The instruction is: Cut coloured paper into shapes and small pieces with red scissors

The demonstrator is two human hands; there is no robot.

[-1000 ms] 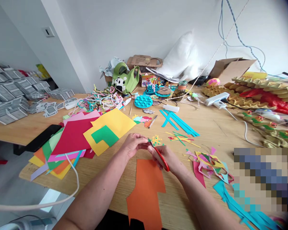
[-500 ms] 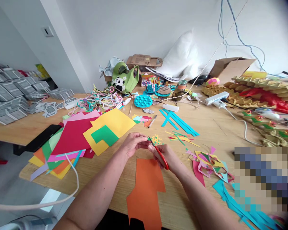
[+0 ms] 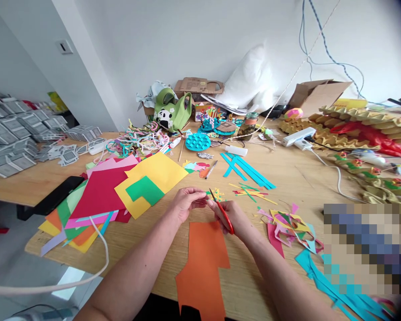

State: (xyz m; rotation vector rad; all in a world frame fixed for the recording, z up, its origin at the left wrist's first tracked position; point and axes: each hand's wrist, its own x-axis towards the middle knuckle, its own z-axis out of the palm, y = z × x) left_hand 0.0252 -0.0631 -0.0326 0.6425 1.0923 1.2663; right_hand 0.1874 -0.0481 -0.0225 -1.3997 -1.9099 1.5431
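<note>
My right hand (image 3: pixel 232 213) is closed around scissors (image 3: pixel 227 220) with red handles, their dark blades pointing up and away to the left. My left hand (image 3: pixel 189 203) faces it with fingers pinched together, fingertips close to the right hand's. A tiny green bit shows by the left fingertips, but whether it is held I cannot tell. Just beyond the hands lies a small pile of yellow and green paper bits (image 3: pixel 218 195). Below them an orange paper sheet (image 3: pixel 205 249) with cut edges reaches over the table's front edge.
Coloured paper sheets (image 3: pixel 100 191) are stacked to the left, beside a white cable (image 3: pixel 107 256). Blue paper strips (image 3: pixel 250 171), thin mixed strips (image 3: pixel 254 192) and paper scraps (image 3: pixel 292 227) lie to the right. A green panda bag (image 3: pixel 172 111) and egg trays (image 3: pixel 354 129) stand farther back.
The scissors' blades look slightly more upright and apart from the left fingertips. Both hands stay nearly in place, and the whole view has shifted slightly.
</note>
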